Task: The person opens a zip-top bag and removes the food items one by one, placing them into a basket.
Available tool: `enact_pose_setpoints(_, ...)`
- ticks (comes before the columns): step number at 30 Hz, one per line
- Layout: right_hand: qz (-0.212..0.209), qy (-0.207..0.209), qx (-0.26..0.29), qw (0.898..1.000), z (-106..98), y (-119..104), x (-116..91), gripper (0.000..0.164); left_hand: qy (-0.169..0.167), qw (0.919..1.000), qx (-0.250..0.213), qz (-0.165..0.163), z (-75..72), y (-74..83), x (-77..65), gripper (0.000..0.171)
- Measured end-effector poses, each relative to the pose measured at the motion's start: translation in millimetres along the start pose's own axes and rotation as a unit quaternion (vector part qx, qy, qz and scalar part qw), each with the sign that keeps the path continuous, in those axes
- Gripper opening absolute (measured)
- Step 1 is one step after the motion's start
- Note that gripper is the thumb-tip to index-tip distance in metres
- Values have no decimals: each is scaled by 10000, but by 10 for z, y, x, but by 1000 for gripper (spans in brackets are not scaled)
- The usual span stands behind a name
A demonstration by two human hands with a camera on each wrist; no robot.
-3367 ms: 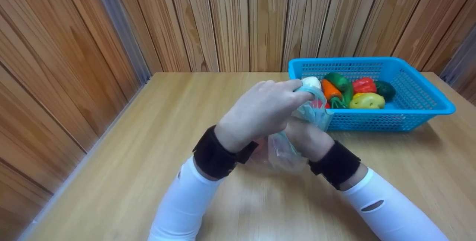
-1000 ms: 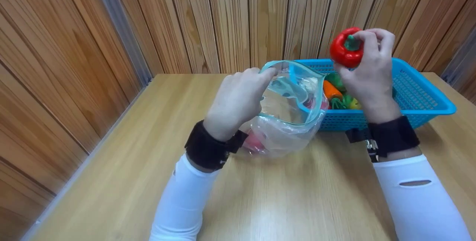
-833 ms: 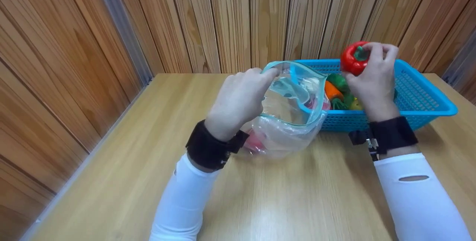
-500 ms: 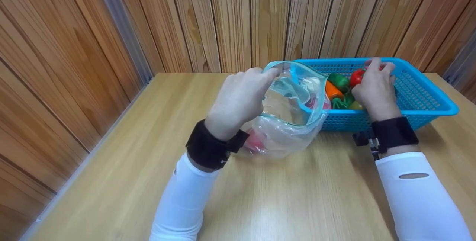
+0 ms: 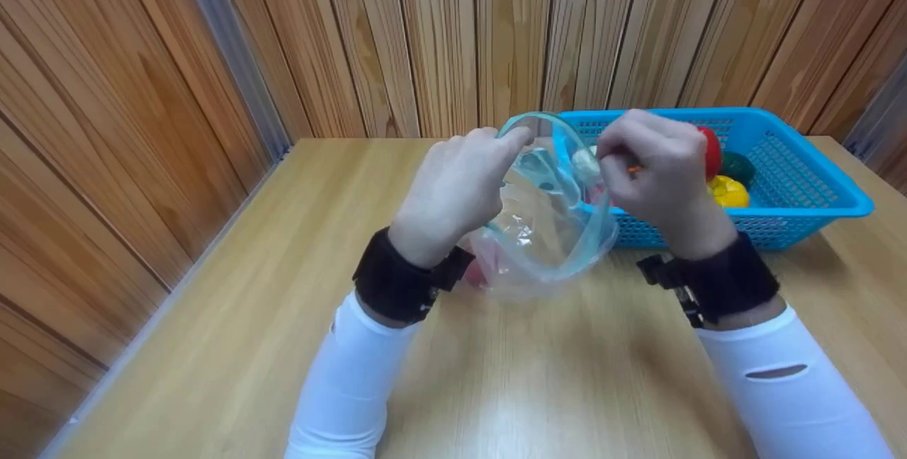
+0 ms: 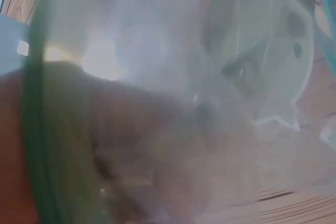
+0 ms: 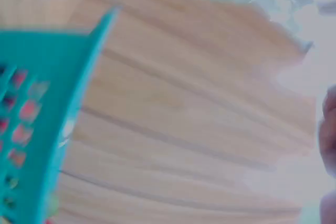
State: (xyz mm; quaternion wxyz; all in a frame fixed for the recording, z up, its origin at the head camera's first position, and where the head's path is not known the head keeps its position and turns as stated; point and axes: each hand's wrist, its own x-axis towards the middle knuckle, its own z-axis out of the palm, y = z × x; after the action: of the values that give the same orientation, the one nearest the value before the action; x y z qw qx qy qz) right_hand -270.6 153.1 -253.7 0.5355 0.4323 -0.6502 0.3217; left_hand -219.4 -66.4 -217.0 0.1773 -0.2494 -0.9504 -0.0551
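My left hand [image 5: 457, 190] grips the left side of the rim of a clear zip bag [image 5: 553, 271] and holds its mouth wide. A red item [image 5: 476, 273] shows through the plastic low on the left. At the bag's right rim, the curled fingers of my right hand [image 5: 655, 168] pinch the edge. Behind that hand is a blue plastic basket [image 5: 801, 214], where a red bell pepper [image 5: 711, 152] sits, partly hidden by the hand. The left wrist view looks through the cloudy bag [image 6: 157, 30], which bears a pale animal-shaped print [image 6: 268, 45].
In the basket also lie a yellow pepper [image 5: 728, 192], a dark green vegetable [image 5: 738, 167] and a white item [image 5: 585, 161]; the hand hides others. The basket stands at the table's [image 5: 524, 388] back right, before a wood-panelled wall [image 5: 439, 41].
My right hand lowered the red bell pepper into the basket, let it go and moved left to the bag's rim. The left hand has stayed at the bag over the last second.
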Motion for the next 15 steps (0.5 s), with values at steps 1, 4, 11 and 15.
enact_pose_setpoints(1, -160, 73, 131, 9998, 17, -70, 19, 10, -19, 10000, -17, -6, -4, 3, 4, 58)
enact_pose_setpoints(4, -492, 61, 269, 9984, 54, -236, 53, 9, -105, 9999, -49, 12, -9, 13, 24, 63)
enact_pose_setpoints(11, 127, -3063, -251, 9515, 152, -379, 5, 13, 340, 9984, 90, 440, 21, 29, 15, 59)
enact_pose_setpoints(15, 907, -4609, -774, 8794, 264, -413, -74, 22, 722, 9911, 120, 1112, 18, 83, -18, 42)
